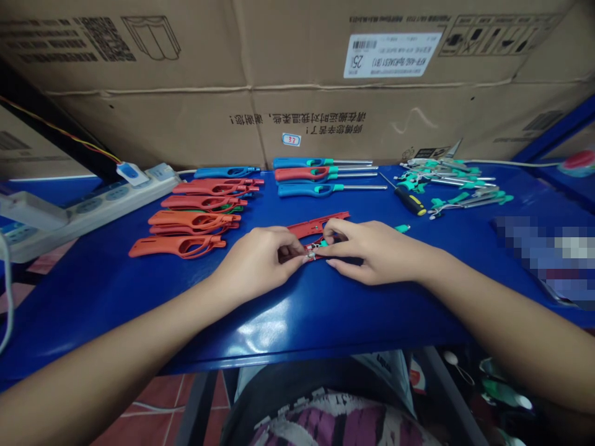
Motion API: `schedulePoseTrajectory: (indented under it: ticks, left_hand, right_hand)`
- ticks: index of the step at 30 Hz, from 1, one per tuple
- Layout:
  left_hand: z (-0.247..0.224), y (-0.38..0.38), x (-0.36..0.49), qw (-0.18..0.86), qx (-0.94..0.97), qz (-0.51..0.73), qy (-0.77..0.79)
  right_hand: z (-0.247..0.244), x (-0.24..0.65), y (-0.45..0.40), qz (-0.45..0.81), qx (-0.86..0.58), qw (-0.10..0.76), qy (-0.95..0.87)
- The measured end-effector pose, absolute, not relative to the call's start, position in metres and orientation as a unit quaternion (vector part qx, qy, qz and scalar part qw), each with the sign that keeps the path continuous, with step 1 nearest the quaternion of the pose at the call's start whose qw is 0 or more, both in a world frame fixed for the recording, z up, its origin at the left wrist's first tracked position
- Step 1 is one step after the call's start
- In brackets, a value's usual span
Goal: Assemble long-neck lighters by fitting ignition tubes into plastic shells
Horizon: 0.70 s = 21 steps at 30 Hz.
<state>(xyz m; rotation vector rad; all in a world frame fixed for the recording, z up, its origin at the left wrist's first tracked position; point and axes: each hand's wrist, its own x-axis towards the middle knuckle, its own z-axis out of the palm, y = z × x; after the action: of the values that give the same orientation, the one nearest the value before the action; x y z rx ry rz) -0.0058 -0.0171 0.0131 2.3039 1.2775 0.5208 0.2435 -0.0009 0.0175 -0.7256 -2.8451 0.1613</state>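
Observation:
Both hands meet at the middle of the blue table over an opened red lighter casing [307, 229]. My left hand [264, 260] is closed, thumb and fingers pinching a small metal part at the casing's near half. My right hand [367, 248] has its fingers bent over the same casing, around a green-and-metal lighter insert whose green end [402, 228] sticks out beyond the hand. Much of the near casing half is hidden under the fingers. To the left lie several red casings [162, 246], stacked in a column.
Finished-looking blue and red lighters [304, 191] lie at the back centre. Behind on the right are a heap of green-and-metal inserts [465, 179] and a black-yellow screwdriver [410, 202]. A power strip [93, 207] runs along the left, before a large cardboard box [186, 111].

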Motion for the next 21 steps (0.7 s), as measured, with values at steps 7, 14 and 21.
schedulePoseTrajectory:
  ticks: [7,14,21]
  left_hand:
    - [0.017,-0.017,-0.006,0.216,0.848,0.178,0.449]
    - [0.019,-0.017,-0.007,0.200,0.855,0.154,0.453]
    - [0.022,-0.022,-0.005,0.176,0.863,0.128,0.456]
  right_hand:
    - [0.016,0.240,-0.006,0.038,-0.246,0.101,-0.963]
    - [0.014,0.246,0.003,0.041,-0.287,0.165,-0.943]
    - [0.013,0.249,0.007,0.091,-0.293,0.141,-0.941]
